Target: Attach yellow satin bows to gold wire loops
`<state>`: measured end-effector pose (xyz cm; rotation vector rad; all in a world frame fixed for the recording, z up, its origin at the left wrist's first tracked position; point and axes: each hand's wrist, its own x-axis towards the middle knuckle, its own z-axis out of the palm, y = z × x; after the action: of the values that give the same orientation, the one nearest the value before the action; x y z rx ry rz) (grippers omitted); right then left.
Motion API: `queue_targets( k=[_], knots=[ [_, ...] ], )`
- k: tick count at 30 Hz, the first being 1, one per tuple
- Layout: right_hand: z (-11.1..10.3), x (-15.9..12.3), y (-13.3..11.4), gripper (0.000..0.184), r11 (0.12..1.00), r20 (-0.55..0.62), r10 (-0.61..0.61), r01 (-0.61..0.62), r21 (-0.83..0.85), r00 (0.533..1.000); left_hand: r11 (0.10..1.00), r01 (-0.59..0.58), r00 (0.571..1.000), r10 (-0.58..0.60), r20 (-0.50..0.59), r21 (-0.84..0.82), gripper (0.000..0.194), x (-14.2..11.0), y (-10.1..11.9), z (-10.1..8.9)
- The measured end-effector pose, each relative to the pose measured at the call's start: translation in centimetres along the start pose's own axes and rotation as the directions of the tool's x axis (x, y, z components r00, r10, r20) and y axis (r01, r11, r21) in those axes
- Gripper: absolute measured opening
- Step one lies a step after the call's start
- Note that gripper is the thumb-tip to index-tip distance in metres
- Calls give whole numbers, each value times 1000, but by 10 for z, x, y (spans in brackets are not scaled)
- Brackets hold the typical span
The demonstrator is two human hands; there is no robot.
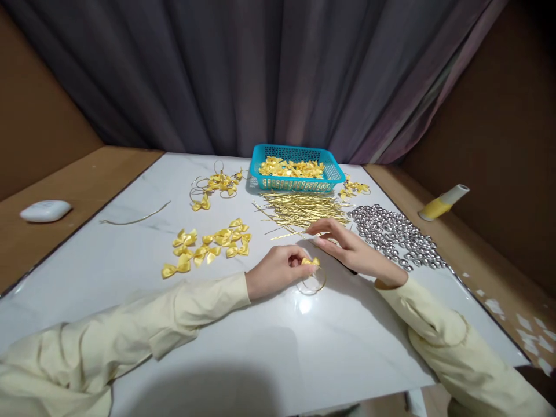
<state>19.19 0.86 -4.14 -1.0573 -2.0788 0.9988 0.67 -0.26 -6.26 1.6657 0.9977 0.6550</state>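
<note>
Between the thumb and fingers of my left hand point(278, 269) is a small yellow satin bow point(313, 262), with a thin gold wire loop point(321, 284) curving below it. My right hand point(343, 246) hovers just beyond, fingers stretched and apart, over the near edge of a pile of gold twist ties point(299, 209). A dark object, mostly hidden, shows under that palm. Several loose yellow bows point(204, 250) lie to the left of my left hand. Right of my right hand spreads a heap of shiny silver beads or bells point(393, 234); their exact kind is unclear.
A blue plastic basket point(295, 185) of yellow bows stands at the back. Bows with wire loops point(221, 184) lie left of it, others point(354, 188) right. A single tie point(135, 220), a white case point(46, 211) and a yellow-and-white tube point(443, 202) lie farther out.
</note>
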Motion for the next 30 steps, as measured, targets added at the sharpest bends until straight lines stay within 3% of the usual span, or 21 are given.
queue_targets(
  k=[4,8,15,18,21,26,30],
  knots=[
    [-3,-2,-2,30,948,374,35,-150,281,927,999,-8,992,3,129,38,18,-2,6,-8],
    [2,-4,1,33,887,508,47,-269,375,860,995,-7,974,-15,228,97,20,-7,15,-13],
    [-3,-8,2,51,873,611,55,-335,355,790,994,28,942,-63,329,109,17,-15,23,-10],
    [-5,-9,-2,53,906,584,30,-268,326,811,995,21,938,-55,342,100,16,-16,24,-10],
    [-1,-9,-2,62,890,544,-53,-207,406,838,996,27,932,-54,359,81,17,-16,28,-13],
    [10,-10,0,75,741,657,-110,-379,554,746,989,78,894,-123,431,122,16,-18,42,-19],
    [11,-12,-4,73,813,679,-53,-363,455,732,980,28,862,-123,492,196,18,-22,44,-20]
  ],
)
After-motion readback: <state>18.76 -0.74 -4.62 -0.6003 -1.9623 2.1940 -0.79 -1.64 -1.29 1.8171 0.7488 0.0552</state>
